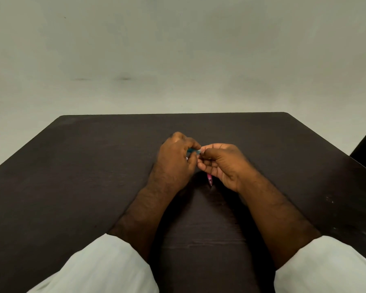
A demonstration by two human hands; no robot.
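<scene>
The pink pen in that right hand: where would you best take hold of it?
Probably its free lower end, the only exposed part: the slim pink plastic pen pokes out below the right hand, whose fingers curl round the rest. Come from the near side, between the wrists, pinching across the narrow barrel.

2 hands meet above the middle of the desk (72, 166).

The left hand (175, 159) and right hand (222, 163) are side by side, fingertips touching, both forearms running back to the desk's near edge. A small piece (193, 150) sits pinched in the left hand, between the 2 hands on their far side. A pen (209, 179) held in the right hand pokes out below it, toward the person. A wall (178, 49) stands behind the desk's far edge.
</scene>
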